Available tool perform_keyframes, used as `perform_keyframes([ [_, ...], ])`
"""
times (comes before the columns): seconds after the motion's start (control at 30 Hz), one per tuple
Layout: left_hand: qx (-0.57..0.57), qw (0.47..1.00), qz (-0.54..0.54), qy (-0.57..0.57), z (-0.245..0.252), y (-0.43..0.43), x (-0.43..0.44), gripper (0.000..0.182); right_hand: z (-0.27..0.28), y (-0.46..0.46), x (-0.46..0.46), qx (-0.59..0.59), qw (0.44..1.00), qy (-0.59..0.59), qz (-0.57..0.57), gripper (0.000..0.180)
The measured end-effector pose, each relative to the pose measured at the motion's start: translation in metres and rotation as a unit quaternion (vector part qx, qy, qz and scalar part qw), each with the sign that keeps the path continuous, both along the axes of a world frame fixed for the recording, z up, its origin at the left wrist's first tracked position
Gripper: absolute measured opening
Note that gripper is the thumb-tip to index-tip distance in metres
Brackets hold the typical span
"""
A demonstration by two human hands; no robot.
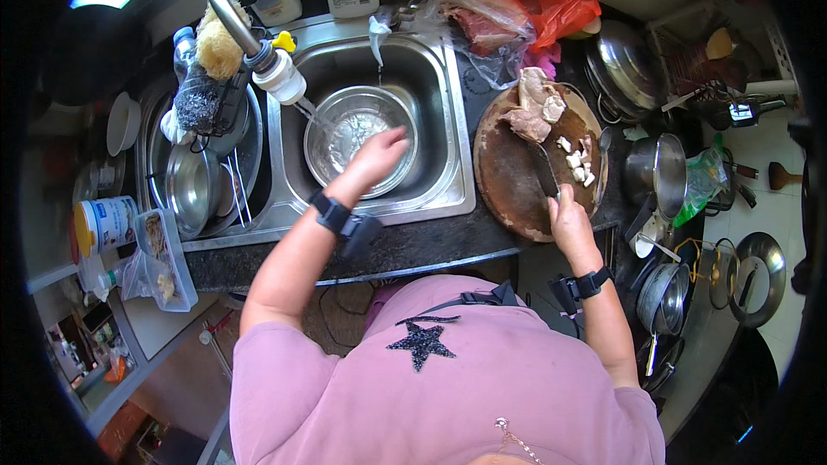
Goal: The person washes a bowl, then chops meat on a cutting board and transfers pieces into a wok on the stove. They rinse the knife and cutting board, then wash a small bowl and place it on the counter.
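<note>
Over a stainless steel basin (314, 148) in the sink reaches my left hand (381, 154). Its fingers are blurred, and I cannot tell whether they hold anything. Water runs into the basin from the faucet (284, 82). My right hand (570, 223) grips a kitchen knife (544, 165) by its handle, blade pointing away from me over a round wooden chopping board (507, 184). At the far side of the board lies a larger piece of pale meat (535, 100), close to the knife's tip. Several small whitish cut pieces (577, 165) are to the right of the blade.
Left of the faucet, metal bowls (192, 187) fill the second sink basin. Raw meat in a clear plastic bag (481, 19) and a red bag (555, 6) sit behind the board. A saucepan (665, 174) stands right; a plastic container (169, 265) is at the left edge.
</note>
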State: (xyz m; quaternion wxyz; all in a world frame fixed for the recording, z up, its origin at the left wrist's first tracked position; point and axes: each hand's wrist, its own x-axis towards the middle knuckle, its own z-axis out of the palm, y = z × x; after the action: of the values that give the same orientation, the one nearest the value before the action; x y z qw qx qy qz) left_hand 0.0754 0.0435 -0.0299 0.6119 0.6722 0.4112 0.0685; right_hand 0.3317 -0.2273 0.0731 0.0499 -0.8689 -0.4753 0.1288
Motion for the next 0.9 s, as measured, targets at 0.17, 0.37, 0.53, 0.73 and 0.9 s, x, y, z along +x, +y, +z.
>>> perform_keyframes([
  [0.17,0.068,0.953,0.172,-0.238,0.06,0.056,0.116,0.075,-0.002,-0.001,0.0,0.001,1.0,-0.006,-0.002,0.022],
  [0.37,0.083,0.915,0.272,-0.287,0.066,0.1,0.173,0.076,-0.004,-0.003,0.003,0.011,1.0,0.002,-0.001,0.023],
  [0.53,0.084,0.912,0.258,-0.308,0.051,0.112,0.169,0.076,-0.002,-0.004,0.006,0.006,0.999,0.044,-0.017,0.025],
  [0.73,0.079,0.99,0.033,-0.111,0.022,0.019,0.063,0.054,-0.001,-0.004,0.012,0.02,0.998,0.061,-0.005,0.024],
  [0.9,0.006,0.989,0.03,0.147,-0.006,-0.01,-0.071,0.033,-0.005,-0.006,0.014,0.031,0.998,0.051,0.0,0.023],
])
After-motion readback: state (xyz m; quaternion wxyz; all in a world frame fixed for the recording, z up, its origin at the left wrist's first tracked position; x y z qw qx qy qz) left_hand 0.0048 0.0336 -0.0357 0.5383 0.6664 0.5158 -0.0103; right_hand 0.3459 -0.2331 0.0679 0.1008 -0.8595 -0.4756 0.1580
